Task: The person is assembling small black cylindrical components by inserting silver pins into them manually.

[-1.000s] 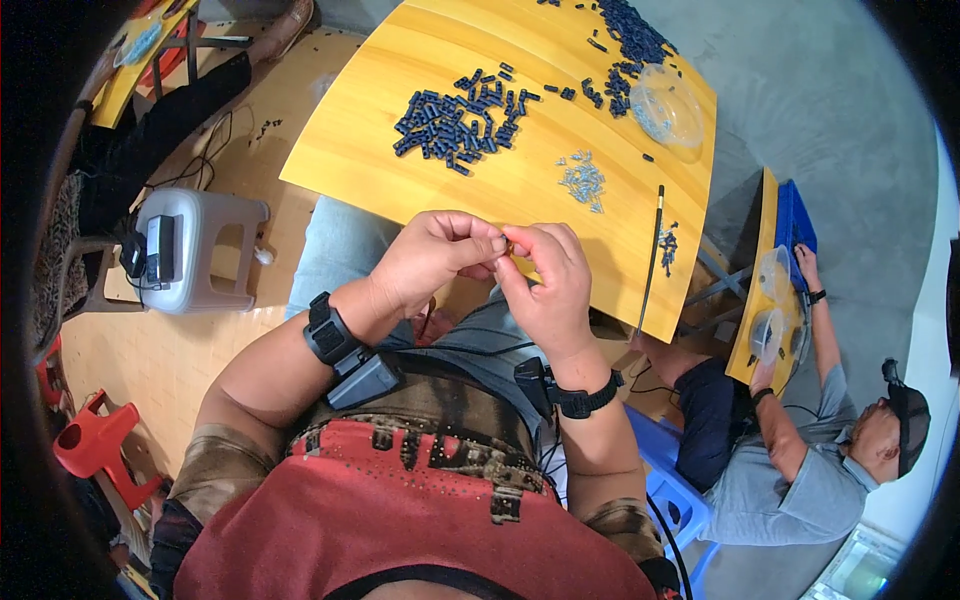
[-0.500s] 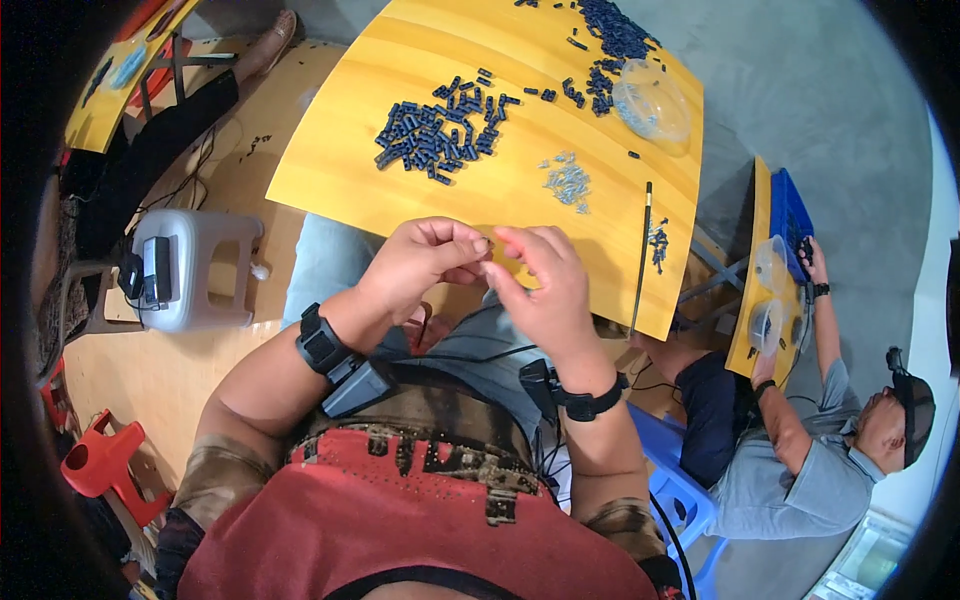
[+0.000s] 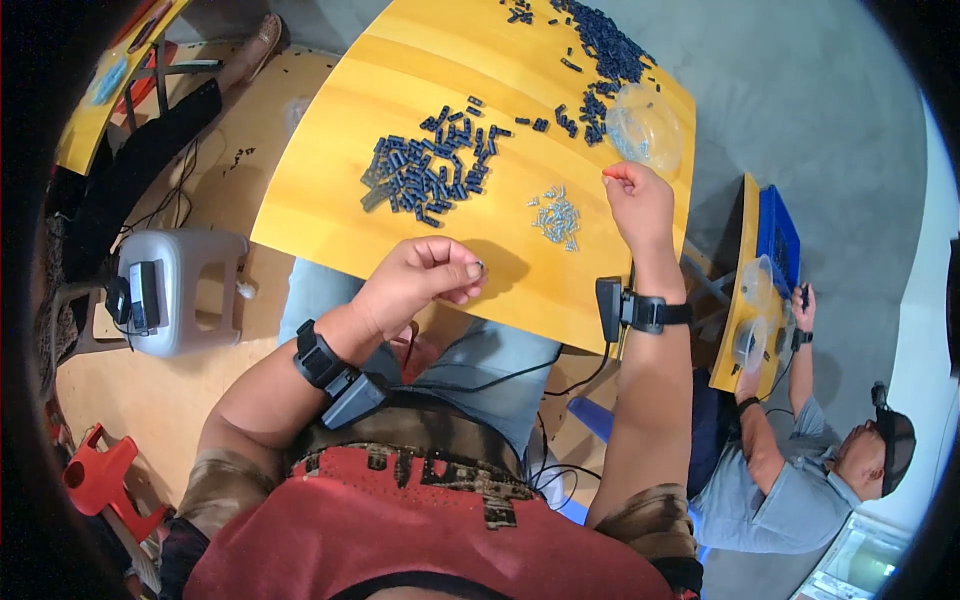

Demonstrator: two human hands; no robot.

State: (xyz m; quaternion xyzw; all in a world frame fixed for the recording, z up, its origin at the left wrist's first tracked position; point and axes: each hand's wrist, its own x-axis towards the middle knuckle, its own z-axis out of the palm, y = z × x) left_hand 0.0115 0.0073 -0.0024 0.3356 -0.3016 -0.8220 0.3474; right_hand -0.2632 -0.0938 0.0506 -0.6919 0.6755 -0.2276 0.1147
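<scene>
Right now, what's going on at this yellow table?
The wearer's left hand pinches a small dark piece at the near edge of the yellow table. The right hand is near a clear plastic container; whether it holds anything can't be seen. Black parts lie in piles, with small silver parts right of the nearer one.

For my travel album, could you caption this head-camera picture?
Left hand pinching a tiny piece, right hand over a yellow table strewn with black parts and silvery pieces.
</scene>
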